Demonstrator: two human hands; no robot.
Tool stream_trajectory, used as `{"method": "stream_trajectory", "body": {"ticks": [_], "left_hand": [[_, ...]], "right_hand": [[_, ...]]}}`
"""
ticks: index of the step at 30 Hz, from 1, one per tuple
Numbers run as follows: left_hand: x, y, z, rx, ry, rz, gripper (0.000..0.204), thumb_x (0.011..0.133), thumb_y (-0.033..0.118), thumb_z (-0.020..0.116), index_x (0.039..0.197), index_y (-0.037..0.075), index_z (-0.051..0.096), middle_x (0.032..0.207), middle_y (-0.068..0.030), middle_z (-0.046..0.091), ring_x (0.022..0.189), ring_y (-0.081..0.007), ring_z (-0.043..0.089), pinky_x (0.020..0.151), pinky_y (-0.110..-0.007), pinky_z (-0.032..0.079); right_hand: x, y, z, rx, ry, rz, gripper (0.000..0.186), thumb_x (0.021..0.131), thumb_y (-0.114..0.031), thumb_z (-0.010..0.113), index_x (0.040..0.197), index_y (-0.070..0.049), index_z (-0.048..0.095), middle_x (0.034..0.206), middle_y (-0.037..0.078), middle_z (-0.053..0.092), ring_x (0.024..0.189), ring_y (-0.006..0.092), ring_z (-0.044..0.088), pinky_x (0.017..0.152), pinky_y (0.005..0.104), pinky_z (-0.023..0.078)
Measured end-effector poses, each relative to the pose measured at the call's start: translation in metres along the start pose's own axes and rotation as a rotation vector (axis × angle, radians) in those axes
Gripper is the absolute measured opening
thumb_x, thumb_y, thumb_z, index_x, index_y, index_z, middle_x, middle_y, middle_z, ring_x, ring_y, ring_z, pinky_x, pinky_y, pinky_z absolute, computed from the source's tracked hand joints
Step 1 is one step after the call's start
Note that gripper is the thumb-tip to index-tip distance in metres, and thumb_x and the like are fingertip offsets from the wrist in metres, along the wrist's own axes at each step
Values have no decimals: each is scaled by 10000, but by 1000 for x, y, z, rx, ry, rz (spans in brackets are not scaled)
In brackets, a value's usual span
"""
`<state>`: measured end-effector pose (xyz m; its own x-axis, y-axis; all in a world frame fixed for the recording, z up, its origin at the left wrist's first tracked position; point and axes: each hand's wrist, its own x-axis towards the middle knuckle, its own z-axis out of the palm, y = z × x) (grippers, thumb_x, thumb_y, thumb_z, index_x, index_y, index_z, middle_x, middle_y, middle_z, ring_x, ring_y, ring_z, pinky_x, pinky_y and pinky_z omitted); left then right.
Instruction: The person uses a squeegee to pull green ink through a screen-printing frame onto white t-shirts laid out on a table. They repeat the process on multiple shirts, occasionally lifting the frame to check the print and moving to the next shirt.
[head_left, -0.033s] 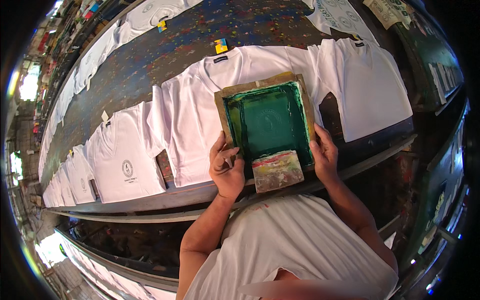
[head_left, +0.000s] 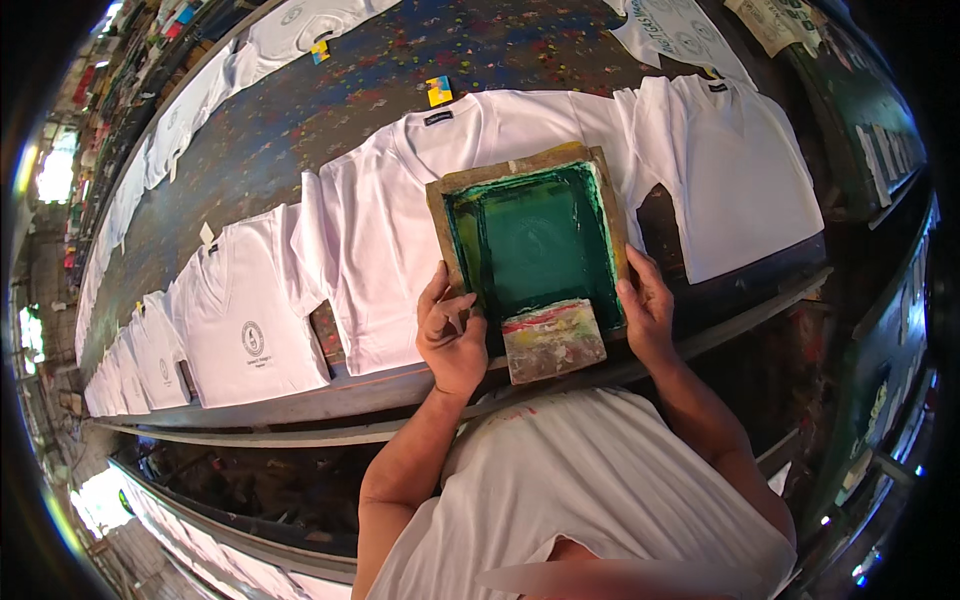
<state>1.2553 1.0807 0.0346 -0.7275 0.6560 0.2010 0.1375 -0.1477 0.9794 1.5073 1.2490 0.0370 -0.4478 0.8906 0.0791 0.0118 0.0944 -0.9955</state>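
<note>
Presently hands [head_left: 452,340] [head_left: 650,308] hold wooden frame [head_left: 515,170]; green mesh [head_left: 535,255] inside, stained block [head_left: 555,345] overhanging.

Harsh light burns out to white in the openings [head_left: 60,168] along the left, while the space beneath the worktop [head_left: 370,95] sinks into near-black shadow. The white shirts [head_left: 370,270] look bright, tinged pinkish. The centre is sharp; fisheye distortion bends edges toward a dark rim with coloured flare, and a grey smear [head_left: 620,578] blurs the bottom.

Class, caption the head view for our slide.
Left hand and right hand hold a framed green screen over a white shirt.
</note>
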Motion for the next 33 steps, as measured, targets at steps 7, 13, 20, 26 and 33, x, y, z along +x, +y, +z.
{"method": "stream_trajectory", "body": {"ticks": [7, 13, 20, 26, 33], "left_hand": [[9, -6, 3, 31, 14, -1, 286, 897, -187, 674, 1096, -11, 781, 1693, -251, 561, 1521, -337, 610, 1248, -427, 494], [9, -9, 3, 59, 39, -14, 273, 900, -185, 709, 1091, -4, 779, 1671, -259, 589, 1500, -330, 628, 1250, -422, 490], [8, -10, 3, 56, 31, -46, 266, 914, -191, 707, 1072, 16, 761, 1702, -255, 561, 1526, -315, 603, 1255, -409, 484], [10, -11, 1, 70, 5, -38, 252, 924, -188, 701, 1060, 17, 758, 1727, -258, 537, 1537, -311, 590, 1271, -405, 454], [9, -14, 2, 35, 8, -18, 243, 927, -179, 690, 1052, 20, 751, 1738, -257, 527, 1568, -323, 565, 1286, -416, 438]], "right_hand": [[10, 0, 3, -289, 30, -70, 426, 1172, -77, 592, 1574, 65, 611, 1507, 194, 672, 1386, 275, 646, 1209, 385, 474], [12, -6, 4, -358, 28, -63, 419, 1158, 2, 517, 1559, 45, 632, 1483, 194, 685, 1355, 282, 664, 1178, 368, 487], [10, -2, 9, -336, 68, -26, 423, 1144, 5, 538, 1553, 36, 639, 1490, 200, 680, 1368, 309, 664, 1190, 391, 489], [10, 1, 12, -409, 96, -108, 423, 1139, 3, 550, 1550, 27, 645, 1490, 226, 677, 1389, 363, 661, 1210, 419, 484], [11, 5, 13, -402, 101, -146, 430, 1125, 18, 548, 1544, 31, 646, 1474, 240, 676, 1384, 388, 660, 1205, 432, 488]]}}
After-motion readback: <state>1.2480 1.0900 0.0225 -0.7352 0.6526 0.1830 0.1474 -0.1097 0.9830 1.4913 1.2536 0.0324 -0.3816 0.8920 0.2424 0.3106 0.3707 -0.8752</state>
